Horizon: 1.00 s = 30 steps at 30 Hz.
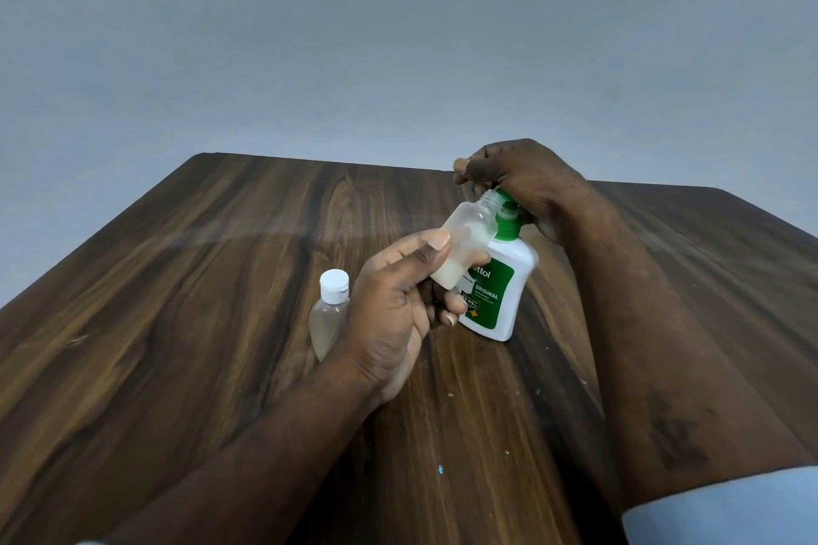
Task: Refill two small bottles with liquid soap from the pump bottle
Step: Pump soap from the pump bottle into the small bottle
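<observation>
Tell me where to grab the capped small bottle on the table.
Grip the capped bottle round its clear body, just under the white cap, fingers coming from its left. It stands upright, and the left hand, holding the open bottle at the pump bottle, covers its right side.

The squat white plastic pump bottle [515,274] carried a green pump head and collar [507,223] and a green label [492,294] with white lettering and a small yellow cross near its lower edge. Against the pump bottle's front, the frosted translucent small bottle [469,235] showed creamy off-white liquid in its lower part. Left of the pump bottle, the clear small plastic bottle [328,321] looked faintly yellowish under a white flip cap [334,282]. Beneath the pump bottle, the dark brown wooden table [221,279] ran with lighter tan grain streaks and swirls. Behind the pump bottle, the plain wall [398,35] was flat blue-grey. Nearer than the pump bottle, to its right, a light blue sleeve [730,509] showed no pattern.
</observation>
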Each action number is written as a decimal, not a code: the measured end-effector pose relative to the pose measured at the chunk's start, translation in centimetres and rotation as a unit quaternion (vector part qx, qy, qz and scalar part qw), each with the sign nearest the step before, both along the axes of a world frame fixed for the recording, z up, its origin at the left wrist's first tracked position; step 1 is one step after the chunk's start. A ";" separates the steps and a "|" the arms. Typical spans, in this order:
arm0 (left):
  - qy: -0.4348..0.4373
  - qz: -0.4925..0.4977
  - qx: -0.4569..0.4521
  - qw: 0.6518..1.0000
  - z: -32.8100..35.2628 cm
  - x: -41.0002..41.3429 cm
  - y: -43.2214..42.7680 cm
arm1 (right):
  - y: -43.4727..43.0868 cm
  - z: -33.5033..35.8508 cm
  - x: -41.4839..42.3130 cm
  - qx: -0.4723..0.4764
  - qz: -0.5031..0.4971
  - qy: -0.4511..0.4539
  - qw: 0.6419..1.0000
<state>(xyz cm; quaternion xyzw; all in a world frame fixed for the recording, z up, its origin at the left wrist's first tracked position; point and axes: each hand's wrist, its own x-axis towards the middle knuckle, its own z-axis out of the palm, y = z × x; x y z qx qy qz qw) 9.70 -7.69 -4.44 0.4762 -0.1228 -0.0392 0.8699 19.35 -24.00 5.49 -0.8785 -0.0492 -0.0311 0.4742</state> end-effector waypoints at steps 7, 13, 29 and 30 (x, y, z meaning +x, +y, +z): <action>0.005 0.000 -0.002 1.000 0.1 -0.1 0.0 | 0.1 -0.4 0.1 0.007 0.002 0.006 1.000; 0.007 0.001 0.004 1.000 0.0 -0.1 0.0 | 0.0 -0.4 0.0 -0.001 0.006 0.009 1.000; 0.005 0.000 0.001 1.000 -0.1 0.0 -0.1 | 0.0 -0.3 -0.2 0.002 0.009 0.011 1.000; 0.004 0.001 0.002 1.000 -0.1 0.0 -0.1 | 0.1 -0.3 -0.2 0.001 0.008 0.012 1.000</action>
